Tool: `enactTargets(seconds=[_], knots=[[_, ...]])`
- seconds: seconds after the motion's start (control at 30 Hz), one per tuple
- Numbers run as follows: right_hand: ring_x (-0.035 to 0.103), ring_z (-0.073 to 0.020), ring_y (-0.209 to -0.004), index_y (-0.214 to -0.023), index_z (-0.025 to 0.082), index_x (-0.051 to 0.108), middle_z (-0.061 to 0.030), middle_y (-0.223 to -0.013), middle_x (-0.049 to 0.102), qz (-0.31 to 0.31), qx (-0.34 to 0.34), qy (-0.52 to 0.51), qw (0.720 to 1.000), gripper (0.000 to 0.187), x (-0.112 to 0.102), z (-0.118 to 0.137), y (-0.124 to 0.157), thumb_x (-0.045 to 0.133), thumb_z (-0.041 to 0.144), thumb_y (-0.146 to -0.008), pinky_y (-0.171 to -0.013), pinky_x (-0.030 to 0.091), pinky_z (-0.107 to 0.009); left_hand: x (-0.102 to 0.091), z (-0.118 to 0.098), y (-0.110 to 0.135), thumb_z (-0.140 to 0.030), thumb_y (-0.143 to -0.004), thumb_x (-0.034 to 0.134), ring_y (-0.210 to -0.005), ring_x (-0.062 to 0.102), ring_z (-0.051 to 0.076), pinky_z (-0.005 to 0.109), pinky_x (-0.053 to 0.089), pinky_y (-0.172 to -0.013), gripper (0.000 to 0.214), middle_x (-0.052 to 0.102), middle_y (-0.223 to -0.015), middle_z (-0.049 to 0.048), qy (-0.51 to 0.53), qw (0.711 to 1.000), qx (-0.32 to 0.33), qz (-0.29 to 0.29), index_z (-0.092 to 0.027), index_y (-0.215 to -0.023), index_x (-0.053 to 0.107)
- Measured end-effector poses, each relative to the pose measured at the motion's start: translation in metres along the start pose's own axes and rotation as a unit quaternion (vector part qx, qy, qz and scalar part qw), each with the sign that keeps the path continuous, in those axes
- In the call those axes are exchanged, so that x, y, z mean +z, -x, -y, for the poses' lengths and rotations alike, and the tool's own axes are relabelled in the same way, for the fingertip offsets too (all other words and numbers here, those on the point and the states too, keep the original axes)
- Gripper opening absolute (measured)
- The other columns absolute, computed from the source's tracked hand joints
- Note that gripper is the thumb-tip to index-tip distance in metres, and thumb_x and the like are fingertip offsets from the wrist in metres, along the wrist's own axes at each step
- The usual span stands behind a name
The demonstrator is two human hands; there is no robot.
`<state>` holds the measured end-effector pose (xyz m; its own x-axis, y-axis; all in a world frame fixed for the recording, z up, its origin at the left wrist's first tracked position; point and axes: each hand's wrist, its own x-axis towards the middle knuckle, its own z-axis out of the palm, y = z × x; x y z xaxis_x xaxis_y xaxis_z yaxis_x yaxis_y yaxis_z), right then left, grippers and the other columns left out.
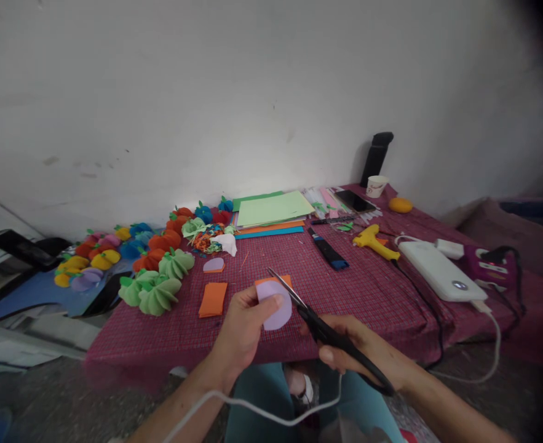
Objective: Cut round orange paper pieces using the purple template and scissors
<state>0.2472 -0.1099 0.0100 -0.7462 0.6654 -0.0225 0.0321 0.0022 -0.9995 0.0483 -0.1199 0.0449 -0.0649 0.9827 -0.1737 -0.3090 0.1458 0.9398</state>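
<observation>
My left hand [242,326] pinches a lilac paper piece [275,306] with a rounded edge, backed by orange paper [275,280]. My right hand [354,347] grips black-handled scissors [326,332], whose blades [287,288] point up and left along the right edge of the lilac piece. Both hands hover at the near edge of a low table with a red checked cloth [368,295]. A small stack of orange paper rectangles [213,299] lies just left of my left hand. Another lilac-on-orange cutout [214,266] lies beyond it.
Several folded paper fruits in green [155,292], orange, yellow and blue fill the table's left. Coloured paper sheets [271,212], a yellow glue gun [375,241], a white power bank [437,271], a phone [355,200], a paper cup [376,185] and a white cable [262,415] are around.
</observation>
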Motion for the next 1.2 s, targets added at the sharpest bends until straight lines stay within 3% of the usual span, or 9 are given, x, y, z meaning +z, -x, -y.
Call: enactTargets(seconds=[0.23,0.6,1.03,1.2], knots=[[0.036,-0.0065,-0.054,-0.082,0.013,0.055,0.0037,-0.062,0.040,0.012,-0.007,0.016,1.000,0.031,-0.004,0.005,0.002,0.058,0.043,-0.078,-0.048,0.029,-0.017,-0.002,-0.001,0.000,-0.023,-0.058,0.074,-0.050,0.053,0.009,0.022,0.040,-0.052,0.016,0.063,-0.059,0.0004,-0.002,1.000,-0.011,0.003,-0.013,-0.069,0.068],[0.036,-0.0066,-0.052,-0.074,0.014,0.052,0.0032,-0.061,0.040,0.022,0.008,0.036,0.999,0.033,-0.007,0.010,0.005,0.057,0.046,-0.077,-0.046,0.028,-0.018,-0.001,-0.007,0.002,-0.023,-0.055,0.076,-0.049,0.051,0.008,0.021,0.039,-0.050,0.018,0.061,-0.056,0.0006,-0.003,1.000,-0.022,0.011,-0.012,-0.066,0.068],[0.036,-0.0055,-0.051,-0.083,0.012,0.060,0.0026,-0.060,0.045,0.045,0.013,0.045,0.998,0.027,-0.017,0.013,0.008,0.058,0.039,-0.079,-0.044,0.028,-0.016,-0.010,-0.009,0.003,-0.023,-0.060,0.073,-0.051,0.052,0.008,0.020,0.039,-0.051,0.014,0.063,-0.060,0.0017,-0.037,0.996,-0.040,0.066,-0.013,-0.069,0.069],[0.033,-0.0055,-0.049,-0.075,0.013,0.057,0.0041,-0.056,0.040,0.058,0.010,0.059,0.997,0.028,-0.019,0.016,0.008,0.057,0.040,-0.079,-0.043,0.027,-0.017,-0.015,-0.010,0.001,-0.024,-0.059,0.074,-0.052,0.053,0.009,0.021,0.039,-0.052,0.017,0.064,-0.062,0.0019,-0.066,0.994,-0.057,0.069,-0.013,-0.071,0.069]])
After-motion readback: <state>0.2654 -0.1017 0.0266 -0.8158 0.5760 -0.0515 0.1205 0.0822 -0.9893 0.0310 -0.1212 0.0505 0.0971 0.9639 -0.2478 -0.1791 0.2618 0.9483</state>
